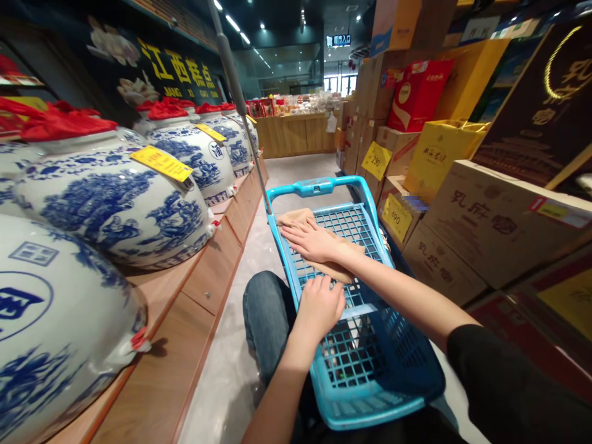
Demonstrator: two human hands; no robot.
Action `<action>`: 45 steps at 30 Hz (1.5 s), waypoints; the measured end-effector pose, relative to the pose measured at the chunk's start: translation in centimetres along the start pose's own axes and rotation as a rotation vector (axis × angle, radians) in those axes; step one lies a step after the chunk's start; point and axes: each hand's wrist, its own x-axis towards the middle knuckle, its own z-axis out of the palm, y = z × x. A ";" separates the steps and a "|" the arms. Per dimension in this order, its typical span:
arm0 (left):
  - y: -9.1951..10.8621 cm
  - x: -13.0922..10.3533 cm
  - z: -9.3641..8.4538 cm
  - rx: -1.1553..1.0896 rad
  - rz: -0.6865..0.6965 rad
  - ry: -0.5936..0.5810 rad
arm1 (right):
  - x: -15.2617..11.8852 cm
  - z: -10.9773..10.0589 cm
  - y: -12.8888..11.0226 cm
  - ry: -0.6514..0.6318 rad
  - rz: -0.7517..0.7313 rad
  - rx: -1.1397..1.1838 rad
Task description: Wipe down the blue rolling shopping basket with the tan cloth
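A blue plastic shopping basket (340,413) with mesh sides and a raised handle fills the space in front of my knees. A tan cloth (295,216) lies spread over its upper mesh. My right hand (314,239) presses flat on this cloth, fingers stretched towards the basket's left rim. Closer to me, my left hand (324,299) has its fingers curled over the basket's mesh, just below the cloth's lower edge; the fingertips are partly hidden. A thin grey pole (235,80) rises by the basket's far left corner.
Large blue-and-white porcelain jars (120,203) with red cloth tops line a wooden ledge (208,277) on the left. Stacked cartons (499,216) and gift bags (441,157) crowd the right side. A wooden counter (296,137) with packaged goods stands ahead, beyond the pale floor (305,169).
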 end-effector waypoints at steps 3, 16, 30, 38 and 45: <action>-0.2 -0.2 0.2 0.001 0.011 0.037 | 1.3 -0.2 0.7 0.039 0.088 -0.018; -0.3 -0.1 0.3 -0.031 0.032 0.017 | -4.7 -1.4 4.7 0.094 0.538 -0.104; -0.2 -0.1 0.3 -0.007 0.012 0.035 | -1.3 -1.6 0.7 0.194 0.449 -0.186; -0.1 -0.1 0.4 -0.006 0.008 0.023 | 1.0 -1.7 -1.4 0.090 0.075 0.351; 0.0 0.0 0.2 -0.013 0.011 0.003 | 0.7 -1.2 -0.8 0.230 0.082 0.378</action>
